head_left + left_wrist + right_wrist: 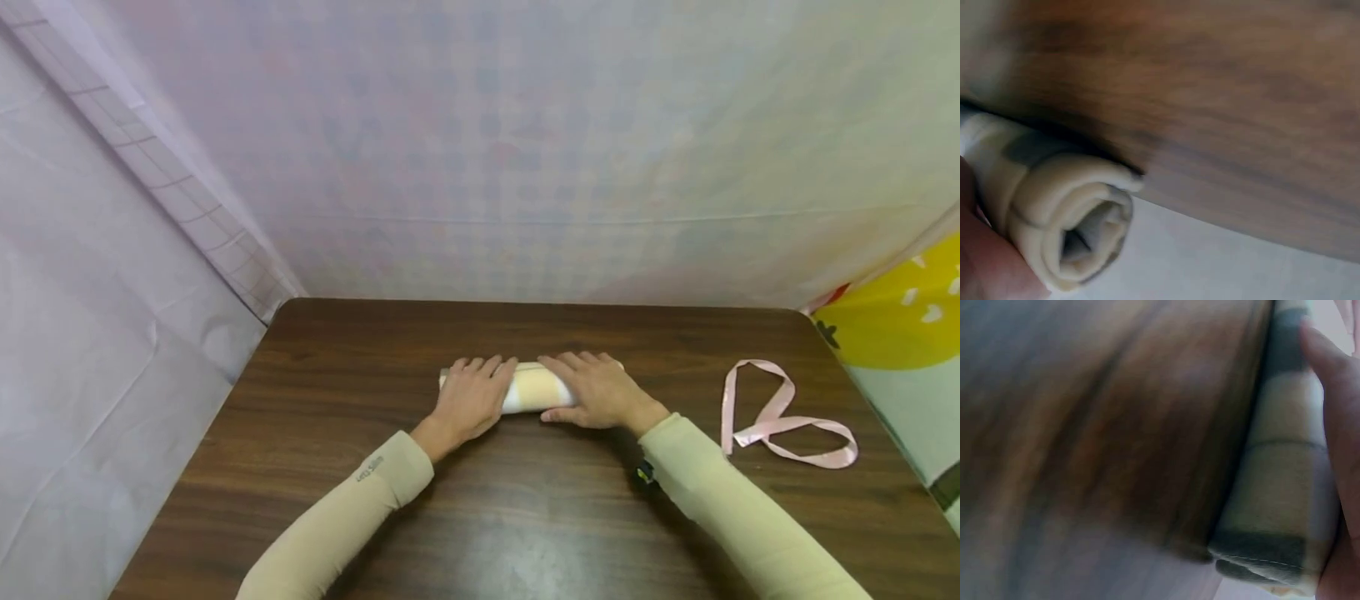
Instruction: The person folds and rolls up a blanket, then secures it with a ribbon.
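Note:
A thick checked cloth in cream, white and grey, rolled into a cylinder (534,388), lies across the wooden table. Over its left part my left hand (471,398) holds it, fingers draped across the top to the far side. My right hand (602,392) grips the right part, its thumb along the near side. Between the hands a cream and white stretch of the roll shows. In the left wrist view, the spiral end of the roll (1075,219) faces the camera. A stitched grey edge of the cloth (1266,556) appears in the right wrist view.
To the right on the brown table (525,508) a pink ribbon (813,458) lies in loose loops. Pale checked fabric (510,167) hangs behind the table's far edge, and white sheeting (75,350) covers the left side. A yellow patterned cloth (900,325) hangs at the right.

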Tool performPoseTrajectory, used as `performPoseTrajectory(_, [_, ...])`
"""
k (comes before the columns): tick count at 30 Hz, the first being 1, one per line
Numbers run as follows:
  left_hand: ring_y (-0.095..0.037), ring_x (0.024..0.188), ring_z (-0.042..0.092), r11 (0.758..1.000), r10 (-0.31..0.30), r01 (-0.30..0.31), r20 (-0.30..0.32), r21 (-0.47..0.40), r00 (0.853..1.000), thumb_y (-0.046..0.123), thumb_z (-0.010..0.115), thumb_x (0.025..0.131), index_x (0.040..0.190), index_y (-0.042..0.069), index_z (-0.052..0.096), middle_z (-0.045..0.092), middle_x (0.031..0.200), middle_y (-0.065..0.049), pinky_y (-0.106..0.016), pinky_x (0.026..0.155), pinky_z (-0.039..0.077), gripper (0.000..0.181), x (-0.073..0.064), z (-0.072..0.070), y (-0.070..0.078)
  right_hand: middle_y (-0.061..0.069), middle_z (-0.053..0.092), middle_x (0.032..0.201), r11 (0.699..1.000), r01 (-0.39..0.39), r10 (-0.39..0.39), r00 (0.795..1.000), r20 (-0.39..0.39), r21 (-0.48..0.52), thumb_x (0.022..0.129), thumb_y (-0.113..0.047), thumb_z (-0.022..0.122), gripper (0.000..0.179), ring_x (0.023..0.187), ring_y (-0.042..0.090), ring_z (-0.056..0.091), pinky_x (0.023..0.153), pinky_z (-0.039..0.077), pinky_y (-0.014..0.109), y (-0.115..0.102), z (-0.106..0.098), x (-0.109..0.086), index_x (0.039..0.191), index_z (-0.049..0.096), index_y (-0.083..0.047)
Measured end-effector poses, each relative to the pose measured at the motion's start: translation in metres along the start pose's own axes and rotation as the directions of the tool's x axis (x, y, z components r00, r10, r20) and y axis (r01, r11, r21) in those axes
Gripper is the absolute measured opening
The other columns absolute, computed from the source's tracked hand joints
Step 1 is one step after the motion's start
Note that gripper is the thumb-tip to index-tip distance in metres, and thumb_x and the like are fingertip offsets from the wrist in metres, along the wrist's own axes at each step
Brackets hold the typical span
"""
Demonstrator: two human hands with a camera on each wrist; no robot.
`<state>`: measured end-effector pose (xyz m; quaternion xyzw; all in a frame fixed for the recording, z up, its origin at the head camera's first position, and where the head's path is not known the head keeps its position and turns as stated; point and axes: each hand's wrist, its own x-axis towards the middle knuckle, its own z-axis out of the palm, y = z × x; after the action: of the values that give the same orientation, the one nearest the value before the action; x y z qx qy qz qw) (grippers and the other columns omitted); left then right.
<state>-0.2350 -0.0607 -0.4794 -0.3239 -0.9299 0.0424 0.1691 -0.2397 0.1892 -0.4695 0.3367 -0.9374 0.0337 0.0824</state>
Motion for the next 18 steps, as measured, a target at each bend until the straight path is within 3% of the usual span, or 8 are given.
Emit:
performPoseTrajectory(4, [-0.028,0.116,0.061,0.999,-0.034,0.035,0.060,-0.013,0.998,0.073,0.029,0.096,0.155,0.020,0.031,0.057,0.139,-0.008,-0.045,0.093,0.050,0.079,-0.003,0.005,0.000,0.010,0.062,0.124,0.999,0.020,-0.022,0.999,-0.030,-0.042,0.081,-0.073,0.063,0.091,0.107,0.032,0.062,0.089,0.051,0.056,0.001,0.003,0.001,0.147,0.044,-0.013])
performPoseTrajectory(6, [-0.028,0.116,0.060,1.000,-0.023,0.023,0.092,0.000,0.995,0.081,0.028,0.090,0.158,0.020,0.025,0.055,0.140,-0.009,-0.045,0.093,0.050,0.090,-0.002,0.006,-0.002,0.011,0.062,0.120,0.998,0.020,-0.023,0.999,-0.042,-0.055,0.080,-0.072,0.064,0.091,0.104,0.032,0.063,0.085,0.052,0.056,0.000,0.004,0.002,0.146,0.045,-0.013])
performPoseTrajectory(18, [-0.025,0.114,0.062,0.999,0.027,-0.029,0.111,0.015,0.993,0.083,0.035,0.086,0.156,0.022,0.027,0.059,0.133,-0.005,-0.043,0.090,0.052,0.093,0.010,0.013,-0.016,0.015,0.063,0.114,0.996,-0.024,0.020,0.999,-0.046,-0.092,0.079,-0.073,0.065,0.093,0.091,0.037,0.066,0.075,0.056,0.054,0.002,0.007,0.008,0.146,0.044,-0.013])
